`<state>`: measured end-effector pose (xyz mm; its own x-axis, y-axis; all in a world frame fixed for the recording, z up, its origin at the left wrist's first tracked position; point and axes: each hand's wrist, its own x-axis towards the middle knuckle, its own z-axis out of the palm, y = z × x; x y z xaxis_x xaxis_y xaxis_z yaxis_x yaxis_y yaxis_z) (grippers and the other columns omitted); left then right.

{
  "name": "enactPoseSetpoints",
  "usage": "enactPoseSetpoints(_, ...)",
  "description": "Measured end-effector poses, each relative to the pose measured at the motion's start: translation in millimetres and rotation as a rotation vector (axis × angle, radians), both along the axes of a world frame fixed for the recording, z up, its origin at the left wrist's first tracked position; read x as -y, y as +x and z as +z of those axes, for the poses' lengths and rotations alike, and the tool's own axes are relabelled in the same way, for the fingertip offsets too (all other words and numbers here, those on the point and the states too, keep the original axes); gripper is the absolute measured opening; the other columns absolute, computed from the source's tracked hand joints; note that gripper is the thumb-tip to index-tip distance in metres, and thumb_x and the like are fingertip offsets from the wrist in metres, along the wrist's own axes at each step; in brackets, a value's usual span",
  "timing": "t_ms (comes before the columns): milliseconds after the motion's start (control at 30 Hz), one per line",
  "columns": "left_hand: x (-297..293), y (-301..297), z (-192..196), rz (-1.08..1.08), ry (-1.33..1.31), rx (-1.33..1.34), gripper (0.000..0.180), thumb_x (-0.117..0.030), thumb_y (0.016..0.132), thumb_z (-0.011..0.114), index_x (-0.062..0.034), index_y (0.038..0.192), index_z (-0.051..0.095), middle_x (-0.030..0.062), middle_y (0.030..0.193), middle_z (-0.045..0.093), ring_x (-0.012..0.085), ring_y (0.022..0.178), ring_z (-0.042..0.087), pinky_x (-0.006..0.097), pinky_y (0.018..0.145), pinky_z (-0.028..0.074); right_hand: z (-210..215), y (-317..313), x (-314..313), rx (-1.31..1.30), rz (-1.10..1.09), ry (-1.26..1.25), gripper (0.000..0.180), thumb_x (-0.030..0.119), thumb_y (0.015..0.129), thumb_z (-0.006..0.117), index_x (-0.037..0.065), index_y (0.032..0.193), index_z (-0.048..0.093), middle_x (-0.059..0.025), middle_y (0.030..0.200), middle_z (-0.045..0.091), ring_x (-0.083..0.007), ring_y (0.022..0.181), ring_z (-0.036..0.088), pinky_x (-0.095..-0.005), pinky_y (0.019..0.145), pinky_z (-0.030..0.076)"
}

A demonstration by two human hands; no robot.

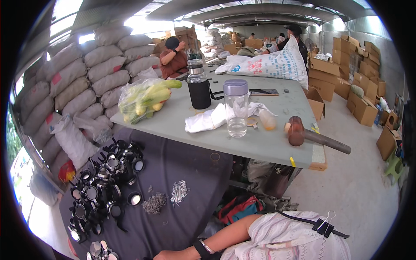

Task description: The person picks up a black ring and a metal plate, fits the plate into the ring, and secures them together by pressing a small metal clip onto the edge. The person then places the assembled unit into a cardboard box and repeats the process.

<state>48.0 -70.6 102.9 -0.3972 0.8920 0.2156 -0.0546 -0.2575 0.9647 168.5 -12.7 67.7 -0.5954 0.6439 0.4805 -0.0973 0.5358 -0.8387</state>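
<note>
I am in a workshop that looks like part storehouse, a long shed under a curved roof (260, 12) with bright panels. Bulging sacks (104, 56) are stacked high along my left, and cardboard boxes (323, 73), several of them open, crowd the right side of a bare grey floor (346, 164). On the long worktable (268, 149) ahead of me lies a mallet (296, 131); on my dark-covered surface (182, 149) sit piled black fittings (104, 173) and heaps of small metal pieces (154, 203). Farther along, another person (170, 63) is at the same table.
</note>
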Motion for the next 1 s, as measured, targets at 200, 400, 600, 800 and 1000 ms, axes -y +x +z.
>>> enactPoseSetpoints(200, 3, 4, 9, -0.118, -0.059, -0.159, 0.037, -0.018, 0.094, 0.048, 0.0056, 0.123, 0.051, 0.0164, 0.117, 0.057, 0.0257, 0.104, 0.055, 0.034, 0.089, 0.044, 15, 7, -7, 0.043, -0.089, 0.142, 0.024, 0.022, 0.081, 0.062, -0.001, 0.078, 0.058, -0.0186, 0.071, 0.06, -0.0337, 0.065, 0.059, -0.041, 0.057, 0.043)
enactPoseSetpoints(400, 3, -2, -5, -0.125, -0.045, -0.184, 0.04, -0.023, 0.095, 0.05, 0.005, 0.123, 0.051, 0.0168, 0.118, 0.057, 0.0265, 0.105, 0.054, 0.034, 0.09, 0.043, 22, 9, -7, 0.069, -0.067, 0.07, 0.024, 0.022, 0.083, 0.06, -0.002, 0.08, 0.06, -0.0178, 0.073, 0.061, -0.0283, 0.063, 0.058, -0.0379, 0.058, 0.044)
enactPoseSetpoints(600, 0, -5, -16, -0.229, -0.065, -0.309, 0.048, -0.03, 0.092, 0.056, 0.0046, 0.125, 0.05, 0.0176, 0.119, 0.057, 0.0265, 0.107, 0.054, 0.034, 0.091, 0.043, 30, 14, -13, -0.041, 0.216, -0.35, 0.018, 0.017, 0.085, 0.06, -0.001, 0.087, 0.059, -0.0085, 0.077, 0.064, -0.0193, 0.066, 0.058, -0.0318, 0.061, 0.044)
enactPoseSetpoints(800, 1, -18, -2, -0.187, -0.022, -0.841, 0.039, -0.026, 0.09, 0.056, 0.004, 0.115, 0.057, 0.0236, 0.105, 0.062, 0.0356, 0.093, 0.06, 0.039, 0.08, 0.047, 31, 18, -24, -0.208, 0.255, -0.659, 0.03, 0.025, 0.093, 0.055, 0.004, 0.072, 0.054, 0.0025, 0.062, 0.052, -0.0032, 0.05, 0.041, -0.0213, 0.044, 0.032)
enactPoseSetpoints(1000, -5, -2, -7, -0.154, 0.075, -1.3, 0.05, -0.024, 0.08, 0.064, 0.003, 0.121, 0.053, 0.0195, 0.095, 0.059, 0.038, 0.092, 0.053, 0.046, 0.08, 0.039, 45, 23, -35, -0.254, 0.113, -0.943, 0.038, 0.033, 0.095, 0.051, 0.008, 0.067, 0.05, 0.0027, 0.053, 0.043, -0.0047, 0.042, 0.036, -0.0227, 0.038, 0.029)
